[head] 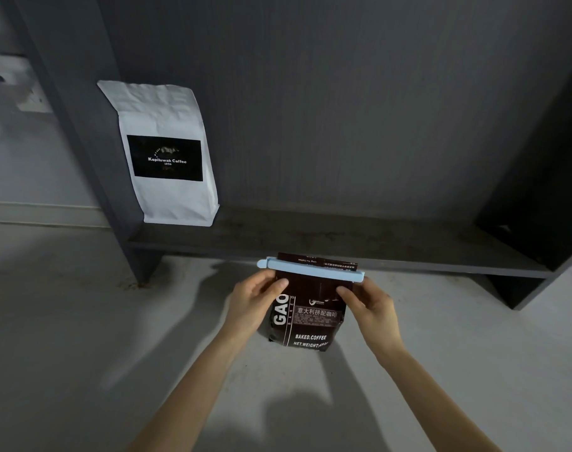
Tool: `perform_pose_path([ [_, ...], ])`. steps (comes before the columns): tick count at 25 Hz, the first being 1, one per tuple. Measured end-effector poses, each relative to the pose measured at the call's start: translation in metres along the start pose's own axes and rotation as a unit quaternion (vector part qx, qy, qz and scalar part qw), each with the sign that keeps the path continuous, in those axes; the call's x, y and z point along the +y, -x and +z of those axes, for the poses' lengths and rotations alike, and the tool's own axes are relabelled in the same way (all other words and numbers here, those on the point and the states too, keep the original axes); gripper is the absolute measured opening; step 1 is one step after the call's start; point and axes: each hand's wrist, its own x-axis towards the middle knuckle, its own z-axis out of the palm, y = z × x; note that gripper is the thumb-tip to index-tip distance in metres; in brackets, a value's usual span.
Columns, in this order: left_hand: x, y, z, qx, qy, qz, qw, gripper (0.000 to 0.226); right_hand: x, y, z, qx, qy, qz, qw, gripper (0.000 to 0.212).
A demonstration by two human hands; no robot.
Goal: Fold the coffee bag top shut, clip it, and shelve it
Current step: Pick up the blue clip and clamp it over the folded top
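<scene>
A dark brown coffee bag (310, 321) with white lettering is upright in front of the low dark shelf (310, 246), just below its front edge. A light blue clip (310, 268) runs across the bag's folded top, with a strip of the fold sticking up above it. My left hand (256, 296) grips the bag's upper left side just under the clip. On the opposite side, my right hand (369, 300) holds the upper right part near the clip's end. Whether the bag rests on the floor or hangs in my hands I cannot tell.
A white coffee bag (167, 151) with a black label stands at the shelf's left end, against the upright side panel (82, 125). The shelf board to its right is bare. Another dark panel (539, 207) closes the right side. Pale floor lies below.
</scene>
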Motion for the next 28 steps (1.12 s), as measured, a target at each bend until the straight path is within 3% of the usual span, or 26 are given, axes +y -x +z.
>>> perform_pose_path([
  [4, 0.016, -0.005, -0.008, 0.044, 0.012, 0.007, 0.999, 0.013, -0.015, -0.015, 0.008, 0.005, 0.008, 0.003, 1.0, 0.002],
  [13, 0.111, -0.063, -0.036, 0.074, 0.017, 0.097, 0.992, 0.021, -0.101, -0.091, 0.038, -0.012, -0.009, -0.104, 0.995, 0.006],
  [15, 0.115, -0.081, -0.043, 0.106, 0.026, 0.087, 0.99, 0.016, -0.106, -0.111, 0.049, -0.011, 0.007, -0.105, 0.994, 0.007],
  [18, 0.118, -0.106, -0.052, 0.123, 0.007, 0.095, 0.988, 0.033, -0.108, -0.142, 0.064, 0.005, 0.044, -0.103, 0.994, 0.014],
  [24, 0.101, -0.147, -0.064, 0.176, -0.043, 0.137, 0.974, 0.029, -0.093, -0.185, 0.095, 0.021, 0.065, -0.086, 0.994, 0.017],
  [28, 0.072, -0.157, -0.068, 0.168, -0.081, 0.142, 0.972, 0.033, -0.08, -0.19, 0.105, 0.039, 0.071, -0.078, 0.994, 0.024],
])
